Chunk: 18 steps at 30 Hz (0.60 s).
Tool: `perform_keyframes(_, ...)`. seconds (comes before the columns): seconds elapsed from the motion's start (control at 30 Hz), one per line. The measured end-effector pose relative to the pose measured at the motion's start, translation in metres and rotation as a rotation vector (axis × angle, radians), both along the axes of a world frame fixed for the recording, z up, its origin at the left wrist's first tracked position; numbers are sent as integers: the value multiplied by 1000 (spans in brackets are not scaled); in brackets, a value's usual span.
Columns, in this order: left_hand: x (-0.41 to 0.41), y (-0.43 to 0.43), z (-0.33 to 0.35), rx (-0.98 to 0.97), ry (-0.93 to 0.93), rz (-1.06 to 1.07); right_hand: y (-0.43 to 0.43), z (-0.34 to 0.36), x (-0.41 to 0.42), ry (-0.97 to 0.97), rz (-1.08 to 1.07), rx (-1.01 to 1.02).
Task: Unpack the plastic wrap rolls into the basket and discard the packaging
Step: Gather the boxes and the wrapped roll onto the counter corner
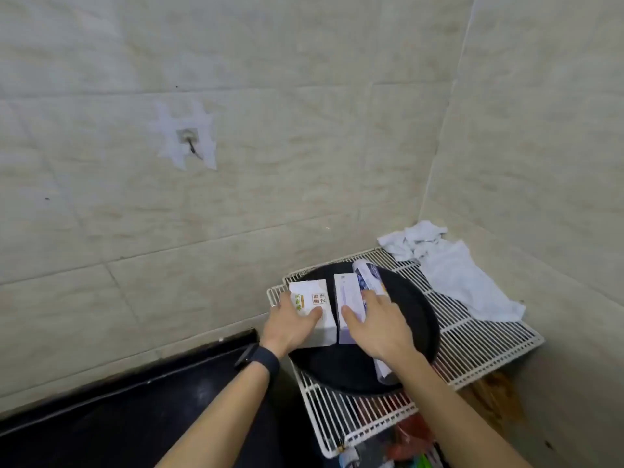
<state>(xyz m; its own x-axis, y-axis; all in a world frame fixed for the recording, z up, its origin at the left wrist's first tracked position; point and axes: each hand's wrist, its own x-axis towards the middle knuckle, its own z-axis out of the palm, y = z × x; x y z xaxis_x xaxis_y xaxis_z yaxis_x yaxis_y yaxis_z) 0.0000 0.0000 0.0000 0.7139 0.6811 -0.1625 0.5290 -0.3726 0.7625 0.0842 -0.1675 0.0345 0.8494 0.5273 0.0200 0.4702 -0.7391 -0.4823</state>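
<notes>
Two boxes of plastic wrap lie side by side in a round black basket (418, 319) on a white wire rack. My left hand (290, 324) grips the white box (312, 297) with orange and red print, thumb on top. My right hand (380, 327) holds the white and purple box (347, 293), thumb on its left edge. A wrapped roll (368, 273) with blue print lies along the right side of that box, partly under my right hand and forearm.
The white wire rack (479, 346) sits in a tiled corner. A crumpled white cloth (449, 271) lies at its far right. A black countertop (135, 410) is at the lower left. Coloured items (405, 444) show below the rack.
</notes>
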Motion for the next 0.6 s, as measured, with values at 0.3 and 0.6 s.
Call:
perform_keyframes(0.3,17,0,-21,-85,72,24,26,-23,15,-53,6,-184)
perform_keyframes(0.6,11,-20,-14,-143,-74,109,24,-26,20,-187,78,-213)
